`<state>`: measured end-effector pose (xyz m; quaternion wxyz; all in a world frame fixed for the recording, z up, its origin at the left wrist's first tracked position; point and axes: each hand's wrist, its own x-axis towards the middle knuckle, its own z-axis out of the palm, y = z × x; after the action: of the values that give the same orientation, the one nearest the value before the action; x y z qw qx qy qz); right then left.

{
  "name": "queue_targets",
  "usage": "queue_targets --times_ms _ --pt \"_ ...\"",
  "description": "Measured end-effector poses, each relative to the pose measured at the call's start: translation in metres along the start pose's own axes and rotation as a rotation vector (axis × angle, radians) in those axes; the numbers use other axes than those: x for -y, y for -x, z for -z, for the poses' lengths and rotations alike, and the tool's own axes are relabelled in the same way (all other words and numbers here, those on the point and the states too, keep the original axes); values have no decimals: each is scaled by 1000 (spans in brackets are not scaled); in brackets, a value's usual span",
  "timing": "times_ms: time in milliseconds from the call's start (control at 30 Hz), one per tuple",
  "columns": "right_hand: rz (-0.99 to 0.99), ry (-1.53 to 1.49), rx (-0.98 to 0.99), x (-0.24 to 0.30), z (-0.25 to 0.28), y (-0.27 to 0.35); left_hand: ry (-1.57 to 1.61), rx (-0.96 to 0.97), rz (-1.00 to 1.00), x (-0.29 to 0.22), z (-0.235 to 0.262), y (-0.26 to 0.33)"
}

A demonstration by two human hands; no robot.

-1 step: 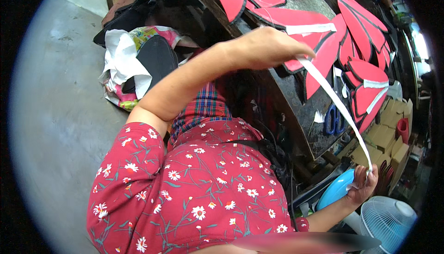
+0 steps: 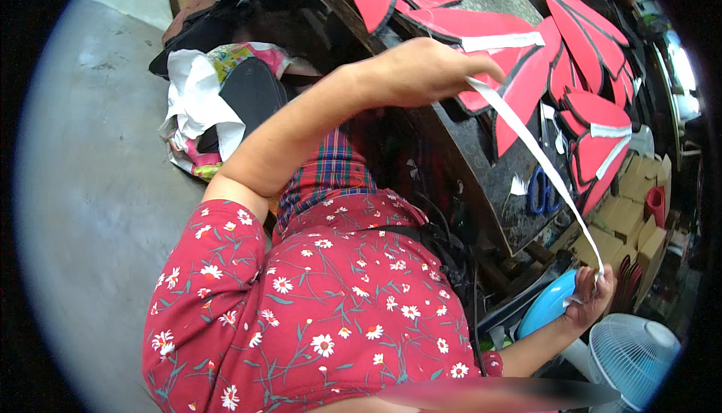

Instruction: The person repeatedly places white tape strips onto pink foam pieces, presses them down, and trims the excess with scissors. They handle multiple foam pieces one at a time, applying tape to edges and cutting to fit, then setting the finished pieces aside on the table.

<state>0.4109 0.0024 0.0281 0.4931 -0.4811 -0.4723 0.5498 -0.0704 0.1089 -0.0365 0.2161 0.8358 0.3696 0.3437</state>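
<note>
The left hand (image 2: 421, 71) is raised over the edge of the dark table (image 2: 481, 165), its forearm running up from the flowered red sleeve at lower left, elbow bent, wrist turned so the back of the hand faces the camera. Its fingers are curled in and pinch the upper end of a long white strip (image 2: 538, 159), which leaves the fingertips near the red petals (image 2: 526, 75) and runs taut, down and to the right, across the table edge. The right hand (image 2: 590, 293) sits low at the right, well apart from the left, with its forearm coming up from the bottom edge; its fingers are closed around the lower end of the strip and are raised toward the camera, palm partly turned inward. Just beside that hand, touching or nearly touching it, is a blue oval object (image 2: 545, 304); whether the hand also holds it cannot be told. The strip thus hangs stretched between the two hands, above the table's near side. On the table lie several red petal shapes with dark edges, some bearing white strips, and blue scissors (image 2: 540, 191) rest near the table's edge under the strip. A white fan (image 2: 632, 357) stands at lower right, cardboard boxes (image 2: 639, 210) behind it, and a heap of cloth and bags (image 2: 210, 97) lies on the grey floor at left.
</note>
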Motion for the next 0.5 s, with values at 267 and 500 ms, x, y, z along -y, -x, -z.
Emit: queue_targets --times_ms 267,500 --pt "-563 350 -55 -54 30 50 647 71 220 -11 31 44" --pt "-627 620 232 -82 -4 48 334 -34 171 -21 48 68"
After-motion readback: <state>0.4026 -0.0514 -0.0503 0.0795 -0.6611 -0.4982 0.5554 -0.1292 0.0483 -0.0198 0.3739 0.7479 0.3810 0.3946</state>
